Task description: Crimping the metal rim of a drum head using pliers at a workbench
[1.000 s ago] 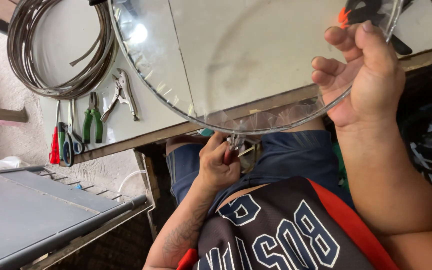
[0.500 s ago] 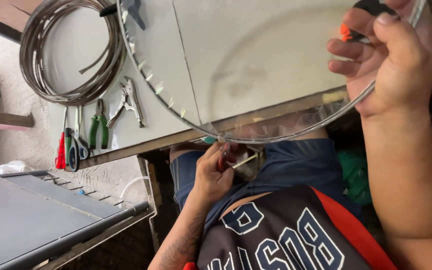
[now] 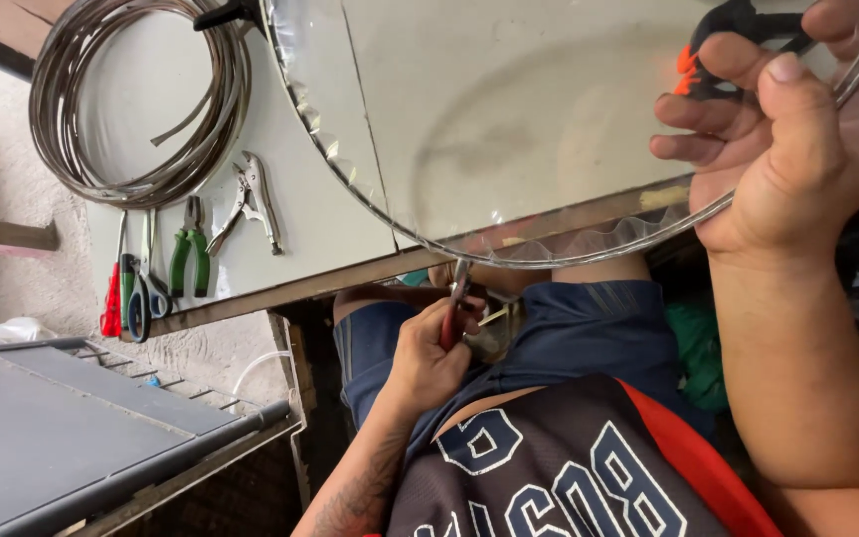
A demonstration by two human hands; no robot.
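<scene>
Pale grey workbench is filling the upper part of the view, and the person is sitting against its near edge.

The left hand is curling shut around the red handles of a pair of pliers, whose nose is pointing up and meeting the metal rim at the lowest part of a round glass panel. Whether the nose is biting the rim or only touching it is too small to tell. The right hand is gripping the panel's edge on the right, thumb on top and fingers wrapping around the rim, steadying the panel as it is overhanging the bench edge above the person's lap.

Judging by the rim, the edging work is looking well along: the band is following the left arc and the bottom of the circle, and a row of small crimped scallops is showing along both. The stretch under the right hand and the top of the circle are lying out of view, so how much is remaining cannot be told.

Further out, a black-and-orange clamp is sitting just beyond the right fingers. On the bench to the left, a coil of metal strip is lying near locking pliers, green-handled pliers, scissors and 1 red-handled tool.
</scene>
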